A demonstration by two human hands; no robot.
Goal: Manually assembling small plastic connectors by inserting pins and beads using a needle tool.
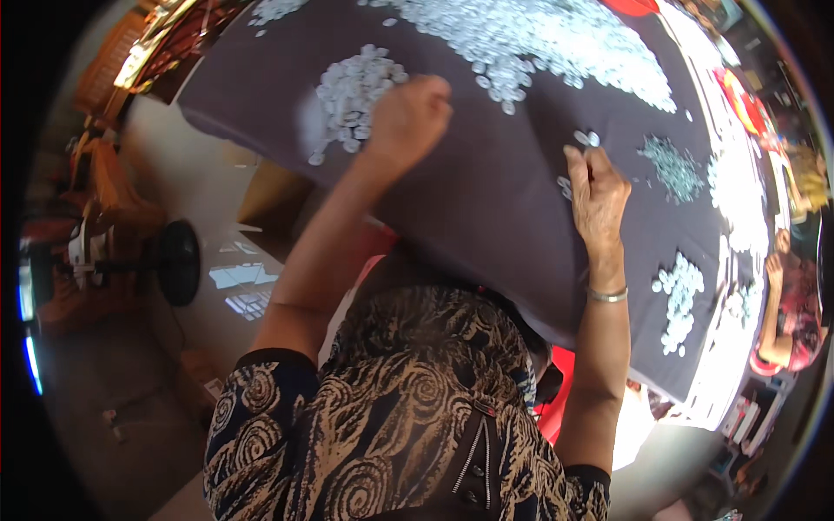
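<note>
My left hand is curled closed above the dark cloth, beside a heap of small whitish oval pieces; whatever is inside it is hidden. On the right, my right hand has its thumb and fingers drawn together in a pinch. A couple of small whitish oval pieces show at those fingertips and seem to be held there. More whitish pieces lie by the thumb side of this hand. A bracelet circles my right wrist.
A dark cloth covers the table. A wide spread of whitish pieces fills its far side. To the right are a heap of small greenish pieces and a smaller whitish heap. Another person sits at the far right.
</note>
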